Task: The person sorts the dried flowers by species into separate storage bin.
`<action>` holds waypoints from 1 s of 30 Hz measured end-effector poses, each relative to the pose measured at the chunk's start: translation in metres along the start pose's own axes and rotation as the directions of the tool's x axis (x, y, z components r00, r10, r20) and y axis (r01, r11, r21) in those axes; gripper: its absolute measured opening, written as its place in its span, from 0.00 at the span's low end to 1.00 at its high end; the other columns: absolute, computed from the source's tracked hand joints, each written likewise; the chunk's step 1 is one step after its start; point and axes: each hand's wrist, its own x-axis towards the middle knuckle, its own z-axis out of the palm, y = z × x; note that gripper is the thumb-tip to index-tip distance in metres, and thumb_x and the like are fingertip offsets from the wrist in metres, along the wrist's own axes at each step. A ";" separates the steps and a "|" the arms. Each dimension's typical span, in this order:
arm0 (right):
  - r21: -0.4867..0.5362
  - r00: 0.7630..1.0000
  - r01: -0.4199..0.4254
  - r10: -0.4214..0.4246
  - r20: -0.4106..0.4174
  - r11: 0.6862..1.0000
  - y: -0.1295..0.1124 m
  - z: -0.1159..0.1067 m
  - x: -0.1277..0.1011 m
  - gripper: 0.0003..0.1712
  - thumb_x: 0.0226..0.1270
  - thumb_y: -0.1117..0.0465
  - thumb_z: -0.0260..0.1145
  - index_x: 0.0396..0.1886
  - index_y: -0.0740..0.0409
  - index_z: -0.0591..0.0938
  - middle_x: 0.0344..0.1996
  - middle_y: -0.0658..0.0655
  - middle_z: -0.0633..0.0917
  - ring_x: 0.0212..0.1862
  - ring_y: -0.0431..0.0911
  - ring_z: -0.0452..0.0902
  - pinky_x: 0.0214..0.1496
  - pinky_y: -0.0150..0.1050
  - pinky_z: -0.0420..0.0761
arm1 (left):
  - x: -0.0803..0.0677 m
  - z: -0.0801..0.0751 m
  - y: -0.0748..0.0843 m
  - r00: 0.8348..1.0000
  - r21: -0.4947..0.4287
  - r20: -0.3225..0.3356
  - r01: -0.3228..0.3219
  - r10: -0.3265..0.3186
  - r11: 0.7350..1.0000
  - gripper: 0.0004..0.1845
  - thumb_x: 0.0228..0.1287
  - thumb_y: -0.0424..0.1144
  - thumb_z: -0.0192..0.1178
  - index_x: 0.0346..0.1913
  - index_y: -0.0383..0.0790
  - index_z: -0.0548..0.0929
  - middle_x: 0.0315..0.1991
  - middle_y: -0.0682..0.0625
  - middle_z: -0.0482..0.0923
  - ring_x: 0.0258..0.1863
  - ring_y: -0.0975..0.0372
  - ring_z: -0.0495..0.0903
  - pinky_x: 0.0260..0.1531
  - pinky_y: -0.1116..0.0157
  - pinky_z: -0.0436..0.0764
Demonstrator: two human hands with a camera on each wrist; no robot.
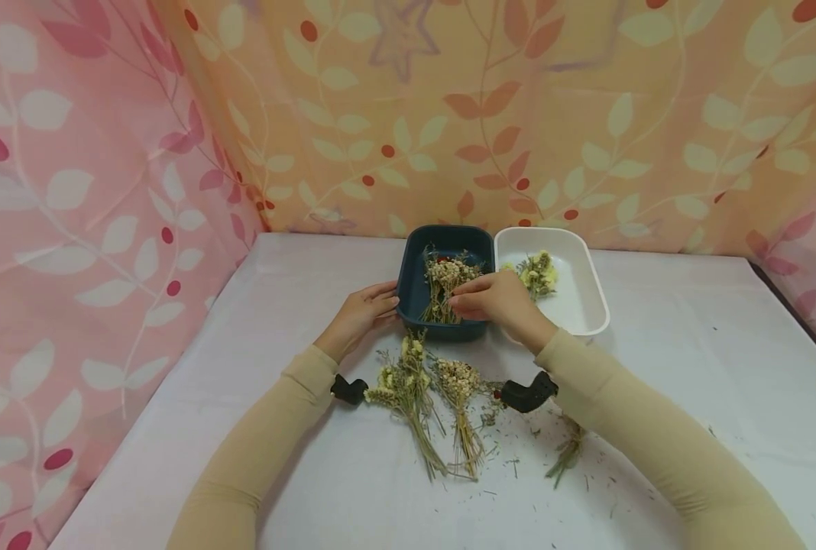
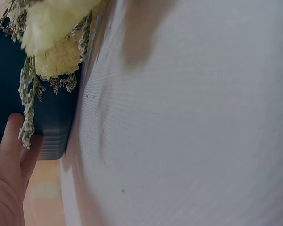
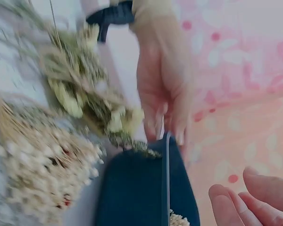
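A dark blue tray holds a bunch of pale dried flowers. My right hand reaches over the tray, its fingers lying on the bunch's stems; in the right wrist view its fingertips look loosely bent with nothing between them. At the tray's left rim rests my left hand, its straight fingers touching the rim of the blue tray. The left wrist view shows a fingertip against the blue tray wall.
A white tray holding yellowish flowers stands right of the blue one. Two dried bunches lie on the white cloth in front, a thinner sprig by my right forearm. Patterned curtains close three sides.
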 end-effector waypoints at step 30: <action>0.098 0.991 -0.081 0.070 0.113 0.992 0.060 -0.004 -0.082 0.28 0.65 0.59 0.71 0.57 0.75 0.79 0.41 0.60 0.91 0.44 0.49 0.89 0.52 0.44 0.88 | 0.000 0.000 -0.001 1.000 0.000 -0.006 -0.001 0.001 1.000 0.28 0.75 0.33 0.55 0.75 0.41 0.66 0.72 0.43 0.69 0.67 0.51 0.75 0.64 0.59 0.79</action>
